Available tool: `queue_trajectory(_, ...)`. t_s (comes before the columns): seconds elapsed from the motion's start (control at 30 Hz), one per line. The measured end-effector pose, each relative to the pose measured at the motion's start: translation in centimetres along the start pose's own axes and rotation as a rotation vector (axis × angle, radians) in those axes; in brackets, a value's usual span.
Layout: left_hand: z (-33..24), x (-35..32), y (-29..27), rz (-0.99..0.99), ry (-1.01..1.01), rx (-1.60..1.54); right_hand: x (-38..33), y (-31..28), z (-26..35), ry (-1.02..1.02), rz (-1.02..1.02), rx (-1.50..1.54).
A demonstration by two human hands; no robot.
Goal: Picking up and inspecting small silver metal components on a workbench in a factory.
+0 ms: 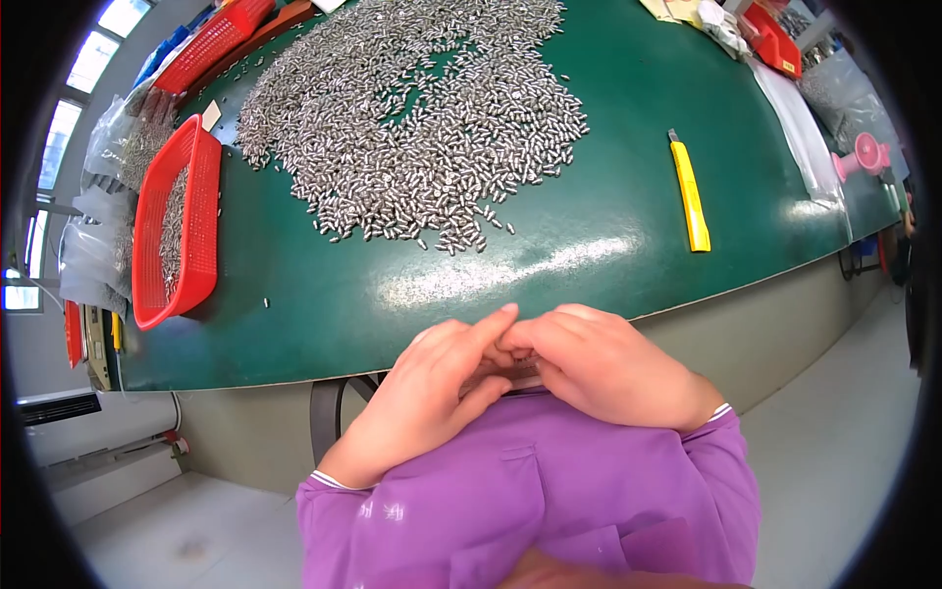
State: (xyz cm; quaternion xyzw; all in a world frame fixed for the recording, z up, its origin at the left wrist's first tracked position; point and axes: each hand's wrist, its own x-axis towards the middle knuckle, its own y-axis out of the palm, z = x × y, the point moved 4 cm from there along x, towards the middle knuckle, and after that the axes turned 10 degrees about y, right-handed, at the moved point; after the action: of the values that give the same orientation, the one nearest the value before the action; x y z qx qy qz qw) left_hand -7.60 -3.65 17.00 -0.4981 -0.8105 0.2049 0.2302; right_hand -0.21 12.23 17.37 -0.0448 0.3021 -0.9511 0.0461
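My left hand (427, 383) and my right hand (613, 363) meet at the table's near edge, in front of my purple clothing. The fingers of both curl inward and touch, closed around a small hollow. Whatever lies inside that hollow, if anything, is too small and shaded to make out. Beyond the hands, a broad pile of small silvery metal pieces (442, 167) with rounded, bullet-like shapes spreads over the green tabletop (628, 147). One loose metal piece (266, 303) lies apart to the left.
A red plastic basket (203, 236) holding more small pieces stands on the left. Behind it are clear plastic bags (98, 236) and another red basket (211, 49). A yellow utility knife (691, 196) lies to the right. Farther right stand a pink object (863, 157) and a red bin (770, 39).
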Motion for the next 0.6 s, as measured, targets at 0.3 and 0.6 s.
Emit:
queue_trajectory(0.3,2.2,-3.8,0.8,0.276,0.017,-0.282,-4.3,0.2,-3.2,0.094,0.336,0.01)
queue_trajectory(0.6,7.7,-5.9,7.9,0.309,-0.154,-0.189,-6.7,5.5,-11.6,0.31,0.027,-0.287)
